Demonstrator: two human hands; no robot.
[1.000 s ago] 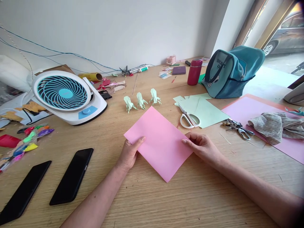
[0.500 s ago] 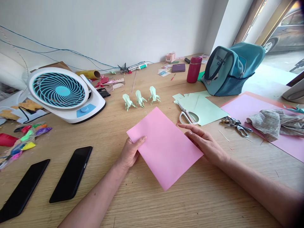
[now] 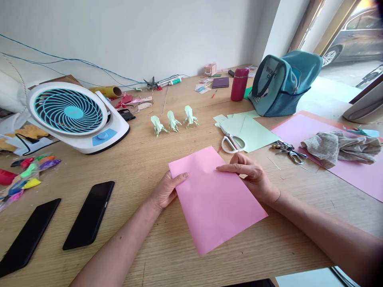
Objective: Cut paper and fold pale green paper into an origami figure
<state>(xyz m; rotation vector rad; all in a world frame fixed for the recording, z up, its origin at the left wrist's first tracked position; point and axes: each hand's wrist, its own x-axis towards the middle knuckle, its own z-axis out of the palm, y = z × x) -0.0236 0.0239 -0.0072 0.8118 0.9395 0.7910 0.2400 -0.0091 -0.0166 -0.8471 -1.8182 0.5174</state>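
A pink sheet of paper (image 3: pixel 214 199) lies flat on the wooden table (image 3: pixel 143 159) in front of me. My left hand (image 3: pixel 167 189) grips its left edge, thumb on top. My right hand (image 3: pixel 249 175) rests on the sheet's upper right part, index finger stretched out and pressing the paper, the other fingers curled. White-handled scissors (image 3: pixel 231 142) lie just beyond the right hand on pale green sheets (image 3: pixel 251 129). Three small green folded paper figures (image 3: pixel 172 121) stand in a row behind the pink sheet.
A white and blue desk fan (image 3: pixel 74 117) stands at the left, two black phones (image 3: pixel 86 215) lie near the front left. A teal bag (image 3: pixel 284 81), a red bottle (image 3: pixel 238 83), keys (image 3: pixel 287 149), a crumpled cloth (image 3: pixel 338 145) on a large pink sheet (image 3: pixel 353 171) fill the right.
The pink sheet has turned clockwise and slid toward me. My right hand moved from its right corner onto its upper part, index finger now pointing left across it.
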